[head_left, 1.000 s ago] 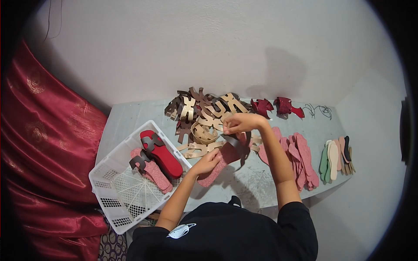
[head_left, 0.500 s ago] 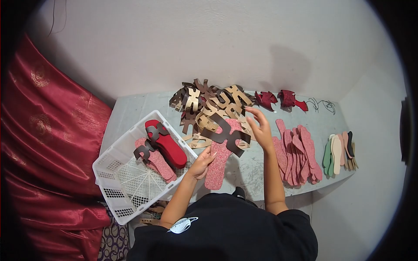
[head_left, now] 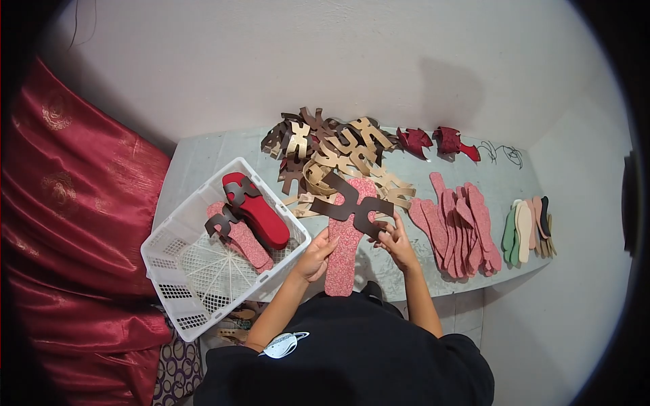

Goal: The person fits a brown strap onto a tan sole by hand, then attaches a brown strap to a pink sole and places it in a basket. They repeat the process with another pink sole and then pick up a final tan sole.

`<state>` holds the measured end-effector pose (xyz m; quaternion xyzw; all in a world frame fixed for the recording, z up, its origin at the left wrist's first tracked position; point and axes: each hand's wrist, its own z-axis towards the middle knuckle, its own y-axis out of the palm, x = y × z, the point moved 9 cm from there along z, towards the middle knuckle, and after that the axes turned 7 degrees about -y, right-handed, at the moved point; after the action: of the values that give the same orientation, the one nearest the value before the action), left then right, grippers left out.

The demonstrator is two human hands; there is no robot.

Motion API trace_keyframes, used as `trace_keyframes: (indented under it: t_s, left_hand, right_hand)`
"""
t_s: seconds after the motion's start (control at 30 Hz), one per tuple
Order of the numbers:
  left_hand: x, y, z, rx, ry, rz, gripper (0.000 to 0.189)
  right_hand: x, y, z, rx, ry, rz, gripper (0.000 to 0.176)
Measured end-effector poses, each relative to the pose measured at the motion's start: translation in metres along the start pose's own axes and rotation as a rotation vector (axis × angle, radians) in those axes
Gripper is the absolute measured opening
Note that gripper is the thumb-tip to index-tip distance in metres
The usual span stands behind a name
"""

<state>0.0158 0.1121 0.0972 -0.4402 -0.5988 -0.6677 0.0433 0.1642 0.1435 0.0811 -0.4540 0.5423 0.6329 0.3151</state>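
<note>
My left hand (head_left: 317,258) grips the left edge of a pink patterned insole (head_left: 340,267), held upright over the table's front edge. Across the insole's upper part lies a dark brown H-shaped sandal strap (head_left: 353,208), its arms sticking out past both sides. At the strap's lower right arm, the fingers of my right hand (head_left: 399,247) are curled and pinch its edge. To the left, a white plastic basket (head_left: 157,271) holds a red sole with a dark strap (head_left: 266,220) and a pink insole with a dark strap (head_left: 249,245).
Behind my hands is a heap of brown and tan straps (head_left: 345,152). Dark red pieces (head_left: 414,142) and thin black cords (head_left: 501,154) lie at the back right. Pink insoles (head_left: 467,230) and several coloured insoles (head_left: 523,230) lie rightward. A red curtain (head_left: 81,237) hangs left.
My right hand has come down from above the strap, where its fingers were spread, to the strap's lower right arm. The insole has shifted slightly right in my left hand.
</note>
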Motion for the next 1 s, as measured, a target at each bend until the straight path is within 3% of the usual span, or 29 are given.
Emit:
trace_keyframes:
  t_s: [0.1, 0.2, 0.33, 0.7, 1.0]
  left_hand:
    - [-0.001, 0.002, 0.0, 0.001, 0.002, 0.015, 0.045]
    - [0.001, 0.0, 0.0, 0.016, 0.011, 0.02, 0.044]
    - [-0.002, 0.0, -0.002, -0.001, -0.01, 0.023, 0.043]
    - [-0.001, 0.001, -0.005, 0.023, -0.013, 0.027, 0.043]
    - [-0.002, 0.005, -0.005, 0.03, -0.003, 0.022, 0.044]
  right_hand:
    - [-0.003, -0.001, -0.001, 0.01, -0.047, -0.102, 0.082]
    - [-0.016, -0.002, 0.0, -0.018, -0.137, -0.141, 0.079]
    - [-0.017, -0.008, 0.003, 0.036, -0.09, -0.037, 0.076]
    - [-0.018, 0.011, -0.003, -0.088, 0.043, -0.124, 0.077]
    - [-0.026, 0.006, -0.003, -0.012, -0.042, -0.168, 0.074]
